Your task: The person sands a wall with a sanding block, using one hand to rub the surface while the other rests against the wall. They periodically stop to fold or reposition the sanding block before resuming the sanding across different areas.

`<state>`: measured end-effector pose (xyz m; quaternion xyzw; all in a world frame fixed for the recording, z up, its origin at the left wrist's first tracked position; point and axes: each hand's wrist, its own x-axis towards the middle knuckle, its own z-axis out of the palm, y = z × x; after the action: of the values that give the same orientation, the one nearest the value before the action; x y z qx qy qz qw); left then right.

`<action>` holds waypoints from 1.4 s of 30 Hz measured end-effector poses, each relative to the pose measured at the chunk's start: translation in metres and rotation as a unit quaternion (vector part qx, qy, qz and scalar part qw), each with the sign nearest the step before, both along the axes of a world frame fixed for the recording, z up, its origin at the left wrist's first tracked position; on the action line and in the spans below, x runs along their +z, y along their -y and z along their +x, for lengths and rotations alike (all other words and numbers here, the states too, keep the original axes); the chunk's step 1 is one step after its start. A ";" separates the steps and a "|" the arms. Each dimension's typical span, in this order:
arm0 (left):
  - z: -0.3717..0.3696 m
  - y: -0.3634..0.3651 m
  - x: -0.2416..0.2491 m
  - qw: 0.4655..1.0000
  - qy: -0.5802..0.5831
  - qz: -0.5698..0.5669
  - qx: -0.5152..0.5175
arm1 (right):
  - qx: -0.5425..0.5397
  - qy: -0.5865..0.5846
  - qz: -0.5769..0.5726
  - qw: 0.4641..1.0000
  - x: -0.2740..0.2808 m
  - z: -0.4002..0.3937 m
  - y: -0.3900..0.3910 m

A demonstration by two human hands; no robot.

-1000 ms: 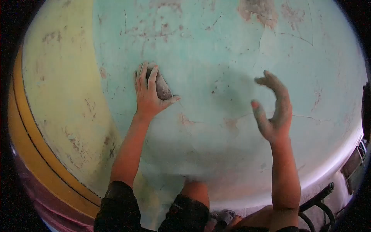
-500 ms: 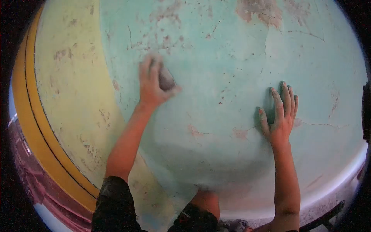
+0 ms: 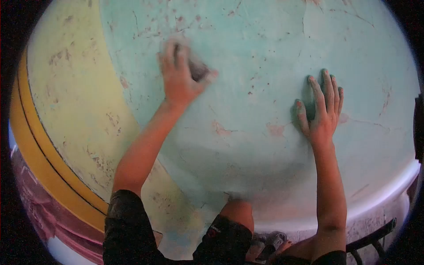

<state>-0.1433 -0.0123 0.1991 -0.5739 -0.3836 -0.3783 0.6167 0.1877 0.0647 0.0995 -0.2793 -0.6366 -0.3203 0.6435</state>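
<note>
Left hand (image 3: 180, 81): closed around a dark grey-brown hand block (image 3: 198, 70), thumb along the lower right edge, fingers over the upper left. Stone or abrasive, cannot tell. Both blurred, so in motion. Block up on the pale green wall (image 3: 234, 84), just below a cluster of pits and a crack (image 3: 179, 22); flush contact hard to judge through the blur.

Changed over the last second: block higher and further right against the wall marks. Probably a rubbing stroke in mid-course, now over a neighbouring strip of paint.

Right hand (image 3: 326, 112): holding nothing, fingers spread against the wall; curled and seemingly clear of it a second ago, flat in the same spot since the middle frame. Likely a brace for the stroke.

Further out: bare patches (image 3: 219, 129) between and below the hands; yellow band (image 3: 84, 88) to the left, then orange border (image 3: 35, 159). Bent knee (image 3: 238, 212) low, near the wall. Black tubular frame (image 3: 373, 236) at lower right.

Writing: only a small reddish emblem (image 3: 213, 231) on the dark shorts (image 3: 225, 245), too small to read. No legible brand or label anywhere.
</note>
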 end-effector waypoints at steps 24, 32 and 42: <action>0.036 -0.002 -0.010 0.966 -0.172 -0.191 -0.033 | -0.007 0.000 0.010 1.000 -0.001 -0.001 0.000; 0.033 -0.004 0.008 0.984 -0.110 -0.122 -0.074 | -0.005 -0.001 0.011 1.000 -0.002 -0.002 0.001; 0.027 -0.011 0.015 0.984 -0.102 -0.130 -0.067 | -0.001 -0.001 0.003 1.000 -0.001 -0.001 0.001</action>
<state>-0.1165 -0.0013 0.2146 -0.7089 -0.3252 -0.3054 0.5463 0.1866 0.0637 0.0982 -0.2783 -0.6343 -0.3229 0.6449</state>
